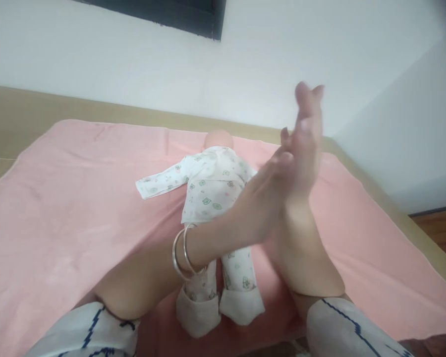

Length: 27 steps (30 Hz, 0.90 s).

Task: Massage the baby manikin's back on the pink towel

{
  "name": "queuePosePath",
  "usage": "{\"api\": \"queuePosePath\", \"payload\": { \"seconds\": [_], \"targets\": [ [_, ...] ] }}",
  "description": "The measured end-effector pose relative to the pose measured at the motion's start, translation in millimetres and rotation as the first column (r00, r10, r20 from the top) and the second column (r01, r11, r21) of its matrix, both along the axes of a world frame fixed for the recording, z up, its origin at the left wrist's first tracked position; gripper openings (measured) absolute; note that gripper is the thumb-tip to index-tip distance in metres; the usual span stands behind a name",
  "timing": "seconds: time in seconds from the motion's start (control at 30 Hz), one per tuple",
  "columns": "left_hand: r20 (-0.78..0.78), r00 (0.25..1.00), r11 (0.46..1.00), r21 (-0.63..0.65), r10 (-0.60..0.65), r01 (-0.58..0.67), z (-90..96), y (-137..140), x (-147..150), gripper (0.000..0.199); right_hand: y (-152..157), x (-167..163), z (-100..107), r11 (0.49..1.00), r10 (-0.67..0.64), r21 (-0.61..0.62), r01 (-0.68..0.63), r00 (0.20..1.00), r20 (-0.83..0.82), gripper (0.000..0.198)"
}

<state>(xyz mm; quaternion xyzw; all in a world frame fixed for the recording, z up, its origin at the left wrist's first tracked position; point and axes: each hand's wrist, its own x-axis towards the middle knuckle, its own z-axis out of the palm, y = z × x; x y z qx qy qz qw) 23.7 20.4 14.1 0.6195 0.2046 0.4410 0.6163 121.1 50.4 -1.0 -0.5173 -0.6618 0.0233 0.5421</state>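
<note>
My left hand (262, 201), with two silver bangles (186, 252) on its wrist, lies palm to palm against my right hand (305, 153). The fingers of my right hand stretch upward; those of my left are partly hidden by it and slightly blurred. I see nothing held between the palms. Below and beyond them, a baby doll (215, 198) lies stretched out in a white printed top and trousers. Its smooth head (218, 139) points away from me and no face shows. The trouser legs have wide turned-up cuffs (197, 312). My forearms hide part of the doll.
A pink cloth (78, 198) covers a light wooden surface (7, 109) under the doll. Behind it rises a white wall (152, 64) with a dark frame (186, 17) at the top. Brown wooden flooring (440, 230) shows at the right edge.
</note>
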Motion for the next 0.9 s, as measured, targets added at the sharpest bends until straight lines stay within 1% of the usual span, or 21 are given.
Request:
{"api": "queuePosePath", "payload": {
  "seconds": [0.03, 0.07, 0.1, 0.13, 0.17, 0.2, 0.27, 0.3, 0.4, 0.47, 0.5, 0.57, 0.67, 0.8, 0.9],
  "targets": [
    [-0.006, 0.999, 0.998, -0.047, 0.034, -0.034, -4.0, 12, 0, 0.047, 13, 3, -7, 0.999, 0.012, -0.035, -0.016, 0.994, -0.106, 0.064],
    [-0.044, 0.991, 0.986, -0.105, 0.125, -0.129, -8.4, 26, -1, 0.044, 26, 3, -15, 0.995, 0.020, -0.092, -0.037, 0.985, -0.173, 0.061],
    [-0.079, 0.962, 0.954, -0.126, 0.263, -0.271, -13.6, 43, -5, 0.039, 36, 2, -23, 0.982, 0.042, -0.175, -0.073, 0.984, -0.175, 0.056],
    [-0.101, 0.911, 0.901, -0.139, 0.401, -0.412, -19.5, 61, -10, 0.034, 44, -1, -31, 0.967, 0.096, -0.225, -0.123, 0.988, -0.125, 0.051],
    [-0.128, 0.852, 0.839, -0.147, 0.508, -0.523, -26.4, 79, -16, 0.033, 49, -5, -38, 0.957, 0.148, -0.245, -0.158, 0.987, -0.057, 0.048],
    [-0.134, 0.806, 0.795, -0.136, 0.577, -0.592, -34.2, 97, -22, 0.035, 53, -11, -46, 0.953, 0.179, -0.249, -0.170, 0.984, 0.013, 0.047],
    [-0.135, 0.752, 0.748, -0.090, 0.645, -0.658, -52.4, 126, -33, 0.046, 57, -21, -57, 0.948, 0.226, -0.257, -0.186, 0.965, 0.134, 0.048],
    [-0.168, 0.727, 0.727, -0.071, 0.666, -0.683, -62.4, 137, -36, 0.050, 58, -25, -62, 0.943, 0.244, -0.273, -0.192, 0.954, 0.171, 0.048],
    [-0.264, 0.628, 0.657, 0.033, 0.732, -0.753, -91.1, 150, -38, 0.049, 64, -30, -75, 0.921, 0.283, -0.337, -0.196, 0.930, 0.233, 0.048],
    [-0.289, 0.568, 0.617, 0.115, 0.770, -0.778, -104.8, 150, -34, 0.045, 71, -27, -82, 0.919, 0.274, -0.357, -0.167, 0.922, 0.275, 0.051],
    [-0.303, 0.551, 0.611, 0.154, 0.778, -0.777, -109.2, 148, -32, 0.044, 75, -25, -86, 0.918, 0.271, -0.365, -0.153, 0.916, 0.297, 0.053],
    [-0.354, 0.537, 0.627, 0.223, 0.766, -0.747, -113.7, 145, -29, 0.042, 83, -18, -91, 0.911, 0.277, -0.388, -0.137, 0.902, 0.333, 0.055],
    [-0.406, 0.520, 0.647, 0.303, 0.752, -0.700, -115.3, 141, -28, 0.038, 90, -10, -97, 0.902, 0.280, -0.417, -0.114, 0.889, 0.363, 0.055],
    [-0.368, 0.528, 0.644, 0.417, 0.765, -0.642, -122.6, 134, -31, 0.035, 91, -6, -104, 0.901, 0.250, -0.427, -0.073, 0.893, 0.374, 0.054],
    [-0.381, 0.508, 0.635, 0.502, 0.772, -0.587, -134.0, 131, -38, 0.037, 89, -2, -108, 0.900, 0.248, -0.430, -0.070, 0.895, 0.372, 0.052]
  ]
}}
